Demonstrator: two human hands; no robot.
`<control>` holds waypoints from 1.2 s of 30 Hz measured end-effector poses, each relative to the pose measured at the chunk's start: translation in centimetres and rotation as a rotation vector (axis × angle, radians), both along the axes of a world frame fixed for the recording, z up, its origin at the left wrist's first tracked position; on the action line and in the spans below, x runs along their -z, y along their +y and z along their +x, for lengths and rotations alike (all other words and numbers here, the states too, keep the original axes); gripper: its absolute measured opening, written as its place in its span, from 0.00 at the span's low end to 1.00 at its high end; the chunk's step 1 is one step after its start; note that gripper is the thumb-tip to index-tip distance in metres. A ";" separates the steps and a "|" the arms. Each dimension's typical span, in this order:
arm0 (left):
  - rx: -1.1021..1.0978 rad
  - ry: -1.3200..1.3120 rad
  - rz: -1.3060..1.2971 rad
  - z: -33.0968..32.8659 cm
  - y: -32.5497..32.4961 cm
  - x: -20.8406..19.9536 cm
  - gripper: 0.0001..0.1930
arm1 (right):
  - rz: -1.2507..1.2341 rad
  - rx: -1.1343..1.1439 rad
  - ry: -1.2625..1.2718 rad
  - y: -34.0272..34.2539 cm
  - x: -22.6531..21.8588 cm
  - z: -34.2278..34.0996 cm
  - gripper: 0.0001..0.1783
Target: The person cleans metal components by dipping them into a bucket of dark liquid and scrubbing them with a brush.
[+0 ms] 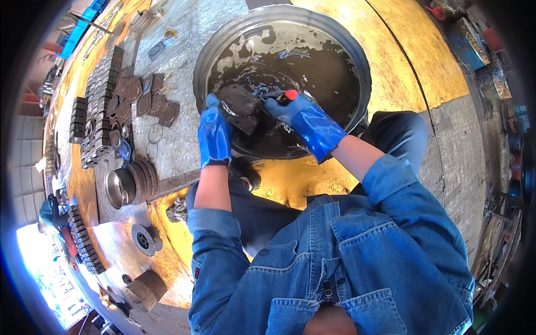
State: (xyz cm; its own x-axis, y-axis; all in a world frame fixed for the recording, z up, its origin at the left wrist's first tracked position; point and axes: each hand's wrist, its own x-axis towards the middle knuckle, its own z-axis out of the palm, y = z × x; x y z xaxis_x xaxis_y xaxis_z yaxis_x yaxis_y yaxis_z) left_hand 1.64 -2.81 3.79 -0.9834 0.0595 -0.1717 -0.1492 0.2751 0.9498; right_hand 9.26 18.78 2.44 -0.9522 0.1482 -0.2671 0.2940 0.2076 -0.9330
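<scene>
My left hand [214,133], in a blue rubber glove, is closed on the near left edge of a dark, flat-faced metal part [240,110]. The part is tilted over a wide round metal tub [360,58] of murky dark liquid. My right hand [304,117], gloved the same way, is closed around a tool with a red end [291,94] that sticks up past the fingers. Its working end lies against or close to the right side of the part; what kind of tool it is cannot be made out. Pale streaks float on the liquid.
Left of the tub stand rows of stacked dark metal parts [103,97], with loose flat pieces [127,89] beside them. Nearer are round metal rings [120,188], a spool [143,240] and an open cylinder [146,290]. My knees flank the tub's near side. A blue box [466,44] stands far right.
</scene>
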 end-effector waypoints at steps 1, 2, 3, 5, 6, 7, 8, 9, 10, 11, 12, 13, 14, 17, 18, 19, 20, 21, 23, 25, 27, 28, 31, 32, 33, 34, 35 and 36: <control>0.048 0.037 -0.113 -0.8 -0.5 0.2 0.20 | 0.076 0.026 -0.038 1.1 1.0 0.0 0.18; 0.073 0.064 -0.181 -1.2 -0.7 0.6 0.20 | 0.152 0.052 -0.075 2.1 2.1 -0.2 0.18; 0.076 0.048 -0.188 -1.2 -0.7 0.9 0.20 | 0.219 0.077 -0.119 2.8 3.9 -0.4 0.18; 0.084 0.021 -0.186 -1.0 -0.1 0.7 0.21 | 0.198 0.182 -0.136 4.2 6.2 -0.9 0.19; 0.085 0.003 -0.172 -1.0 0.2 0.7 0.22 | 0.166 0.226 -0.133 4.8 7.2 -1.0 0.19; 0.069 -0.021 -0.169 -0.5 -0.5 0.9 0.22 | 0.128 0.251 -0.133 3.9 6.2 -1.1 0.19; 0.051 -0.042 -0.168 -0.2 -1.0 1.2 0.23 | 0.139 0.203 -0.188 3.7 5.1 -0.3 0.20; 0.048 -0.052 -0.157 0.0 -1.1 1.0 0.23 | 0.109 0.178 -0.138 3.6 3.7 -0.3 0.21; 0.049 -0.065 -0.149 0.0 -0.9 1.1 0.24 | 0.080 0.157 -0.092 3.6 2.9 -0.2 0.21; 0.048 -0.075 -0.139 0.1 -0.8 1.1 0.24 | 0.051 0.135 -0.046 3.4 2.5 -0.4 0.22; 0.058 -0.077 -0.130 0.0 -0.2 0.7 0.25 | -0.032 0.174 0.015 3.0 2.9 -1.6 0.21; 0.063 -0.089 -0.122 -0.1 0.2 0.8 0.25 | -0.075 0.162 0.024 2.1 2.7 -2.6 0.21; 0.068 -0.101 -0.111 0.0 0.5 0.8 0.26 | -0.118 0.150 0.032 1.1 2.5 -3.6 0.22; 0.045 -0.127 -0.108 0.5 -0.5 0.9 0.27 | -0.269 -0.013 0.276 -2.1 -1.5 -2.3 0.22; 0.054 -0.129 -0.102 0.3 0.0 0.6 0.28 | -0.153 -0.056 0.315 -1.5 -0.8 -2.4 0.21; 0.055 -0.132 -0.099 0.3 0.0 0.7 0.28 | -0.120 -0.014 0.255 -1.0 -0.1 -2.4 0.21; 0.056 -0.133 -0.096 0.1 0.1 0.7 0.29 | -0.087 0.027 0.194 -0.2 0.7 -2.1 0.20; 0.061 -0.134 -0.087 -0.1 0.5 0.8 0.29 | -0.049 0.072 0.134 0.9 1.5 -2.0 0.19; 0.066 -0.143 -0.079 -0.4 0.7 1.0 0.31 | 0.022 0.089 0.078 2.5 2.3 -2.4 0.14; 0.059 -0.151 -0.071 -0.6 0.7 1.5 0.32 | 0.037 0.045 0.087 2.4 1.0 -3.3 0.13; 0.055 -0.163 -0.058 -0.9 0.7 1.9 0.33 | -0.188 0.045 0.202 0.4 -0.3 -3.8 0.14; 0.047 -0.167 -0.055 -1.0 0.6 2.1 0.33 | -0.204 0.003 0.272 -0.7 -1.3 -3.8 0.14; 0.053 -0.173 -0.038 -1.5 0.7 2.6 0.35 | 0.028 -0.105 0.324 -1.4 -1.5 -4.7 0.15; 0.085 -0.169 -0.015 -2.0 2.2 2.2 0.35 | -0.304 -0.074 0.374 0.9 2.0 -6.3 0.17; 0.077 -0.182 -0.010 -2.0 1.5 2.8 0.36 | -0.291 -0.045 0.316 1.1 3.0 -6.4 0.17; 0.076 -0.199 0.014 -2.1 1.6 2.9 0.36 | -0.267 -0.007 0.262 2.0 3.6 -6.3 0.18; 0.079 -0.211 0.043 -2.2 1.5 2.9 0.37 | -0.244 0.031 0.211 2.9 4.2 -6.3 0.19; 0.067 -0.279 0.103 -2.2 1.2 3.0 0.41 | -0.108 0.054 0.133 3.3 4.3 -6.1 0.18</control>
